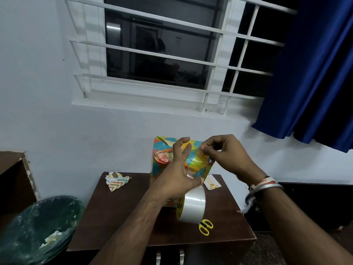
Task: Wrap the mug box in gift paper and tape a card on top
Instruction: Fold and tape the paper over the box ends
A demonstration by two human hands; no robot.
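Observation:
The mug box (162, 159), wrapped in bright patterned gift paper, stands upright at the back of the brown table (118, 217). In front of the box, my right hand (223, 152) pinches the free end of a clear tape strip (196, 163). The strip runs down to the tape roll (192, 205), which is held off the table. My left hand (177, 173) holds the roll at its top with the thumb on the tape, and its upper fingers are spread against the box. A small card (212, 183) lies on the table right of the box.
Yellow scissors (205, 226) lie near the table's front right. Crumpled paper scraps (115, 180) sit at the back left. A lined bin (38, 226) stands on the floor to the left. A blue curtain (315, 73) hangs at the right, beside a barred window.

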